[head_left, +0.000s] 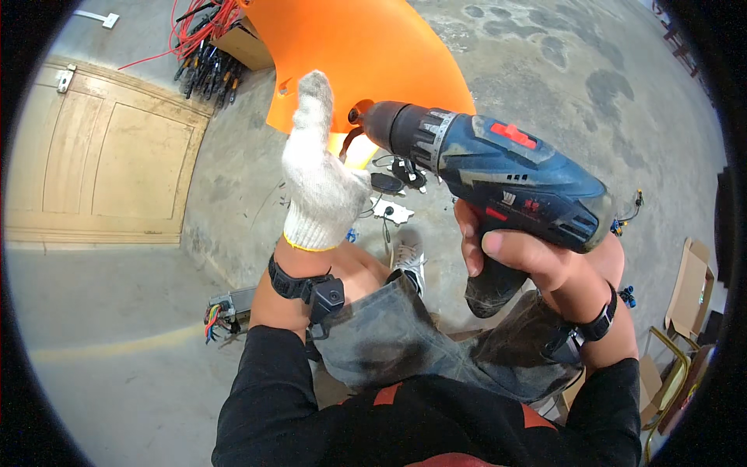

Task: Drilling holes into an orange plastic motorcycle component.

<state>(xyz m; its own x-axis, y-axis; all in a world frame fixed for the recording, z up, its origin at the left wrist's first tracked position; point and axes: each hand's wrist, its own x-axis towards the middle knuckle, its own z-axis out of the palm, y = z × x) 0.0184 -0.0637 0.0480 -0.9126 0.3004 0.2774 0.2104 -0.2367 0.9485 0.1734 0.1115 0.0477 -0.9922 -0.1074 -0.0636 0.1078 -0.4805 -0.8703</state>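
Observation:
A blue and black cordless drill (506, 167) is in my bare right hand (521, 249), its fingers wrapped round the handle below the body. The drill points left, its chuck (381, 124) at the near edge of a curved orange plastic panel (366, 54). A dark round piece shows at the chuck's tip; whether a bit enters the panel I cannot make out. My left hand (319, 179), in a white knit glove, grips the panel's near edge beside the chuck, one finger stretched forward over the orange surface. Its other fingertips are hidden.
Black parts (397, 179) and a white plate (391, 212) lie on the concrete floor below. Red cables (210, 23) and a cardboard box (245, 47) are at the back left, near a wooden door (117, 156). A metal unit with coloured wires (222, 311) sits left of my legs.

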